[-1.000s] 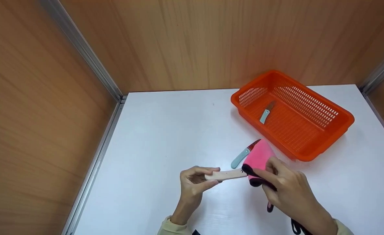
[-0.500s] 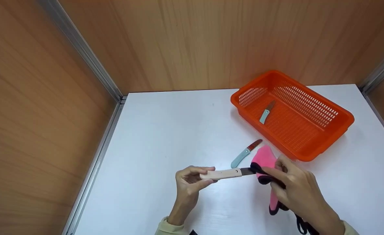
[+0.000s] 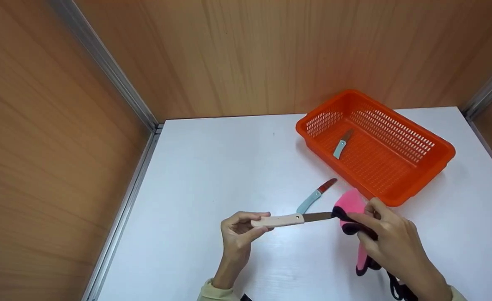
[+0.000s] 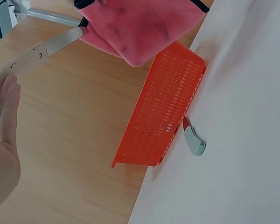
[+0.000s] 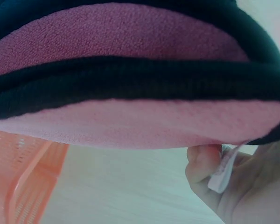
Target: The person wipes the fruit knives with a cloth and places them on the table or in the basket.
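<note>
My left hand point(image 3: 237, 238) grips the pale handle of a folding knife point(image 3: 277, 220), whose blade is out and points right. In my right hand point(image 3: 392, 238) I pinch a pink cloth point(image 3: 351, 201) with a black edge, folded over the tip of that blade. The cloth point(image 4: 144, 28) hides the tip in the left wrist view as well. Just behind the held knife, a second folding knife point(image 3: 309, 201) with a light blue handle and a reddish blade lies on the table, also partly seen as a blue-handled knife point(image 4: 194, 141) in the left wrist view.
An orange basket point(image 3: 427, 177) stands at the back right of the white table point(image 3: 212, 167). Inside it lies another knife point(image 3: 340, 147) with a light blue handle. Wooden panels point(image 3: 250, 58) wall the table at the back and sides. A black cord point(image 3: 394, 286) hangs by my right wrist.
The cloth in my right hand has slid rightward along the blade, which shows more of it now. My left hand has shifted slightly left with the knife.
</note>
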`<state>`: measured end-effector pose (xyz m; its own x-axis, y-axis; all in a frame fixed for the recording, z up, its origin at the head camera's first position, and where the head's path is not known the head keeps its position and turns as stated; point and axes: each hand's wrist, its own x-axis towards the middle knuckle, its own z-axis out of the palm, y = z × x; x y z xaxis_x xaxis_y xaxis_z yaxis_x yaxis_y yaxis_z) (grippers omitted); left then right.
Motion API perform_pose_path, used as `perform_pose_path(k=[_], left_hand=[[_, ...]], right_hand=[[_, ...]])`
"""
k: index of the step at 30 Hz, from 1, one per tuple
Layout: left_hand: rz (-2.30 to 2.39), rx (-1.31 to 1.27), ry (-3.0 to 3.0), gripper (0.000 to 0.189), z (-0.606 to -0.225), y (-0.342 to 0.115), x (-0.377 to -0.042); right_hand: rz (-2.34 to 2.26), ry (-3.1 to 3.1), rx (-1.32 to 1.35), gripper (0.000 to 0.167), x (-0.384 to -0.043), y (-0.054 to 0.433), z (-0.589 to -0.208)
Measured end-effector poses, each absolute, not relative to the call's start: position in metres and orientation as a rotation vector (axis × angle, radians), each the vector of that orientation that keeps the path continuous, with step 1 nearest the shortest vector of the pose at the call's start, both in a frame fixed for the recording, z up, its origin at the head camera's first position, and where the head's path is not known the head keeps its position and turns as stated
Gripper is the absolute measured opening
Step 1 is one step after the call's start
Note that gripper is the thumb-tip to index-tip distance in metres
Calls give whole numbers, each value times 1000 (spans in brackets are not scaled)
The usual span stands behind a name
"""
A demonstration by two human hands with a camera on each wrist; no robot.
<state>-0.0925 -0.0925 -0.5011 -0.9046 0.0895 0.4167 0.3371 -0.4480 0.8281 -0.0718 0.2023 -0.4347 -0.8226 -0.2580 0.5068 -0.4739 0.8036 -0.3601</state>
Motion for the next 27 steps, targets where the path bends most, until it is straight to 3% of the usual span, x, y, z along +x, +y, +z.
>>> perform_pose_path(k=[11, 27], left_hand=[[-2434, -598, -1577, 13, -503, -92, -94], [-2459, -450, -1661, 18, -511, -89, -94]], right_hand=[[665, -2539, 552, 33, -70, 207, -438], [688, -2559, 542, 34, -70, 209, -440]])
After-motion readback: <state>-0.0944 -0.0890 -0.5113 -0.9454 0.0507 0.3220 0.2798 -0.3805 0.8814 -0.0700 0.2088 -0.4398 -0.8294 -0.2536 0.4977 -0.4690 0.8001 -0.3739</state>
